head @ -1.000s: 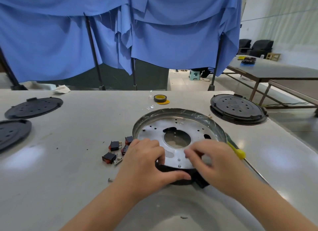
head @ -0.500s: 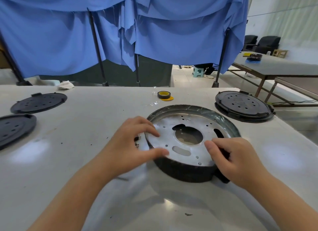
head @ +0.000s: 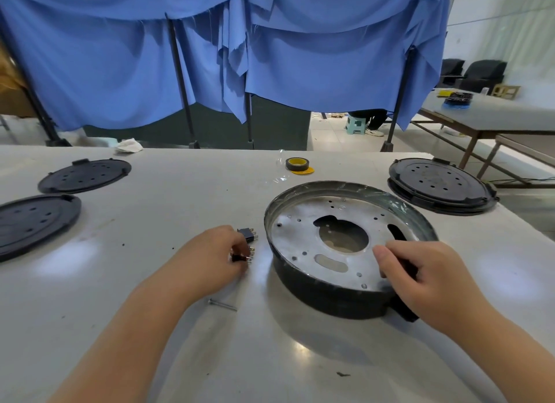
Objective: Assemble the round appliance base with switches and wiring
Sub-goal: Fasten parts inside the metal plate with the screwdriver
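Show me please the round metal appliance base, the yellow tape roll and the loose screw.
Round metal appliance base [head: 303, 222]: head view, inner plate.
Yellow tape roll [head: 295, 164]: head view, top.
Loose screw [head: 222, 304]: head view, shaft.

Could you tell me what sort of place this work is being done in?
Most likely a small assembly workshop. Several black perforated covers lie around a bare worktable beside a round metal base and loose switches, blue cloth screens off the bench, and another worktable stands behind.
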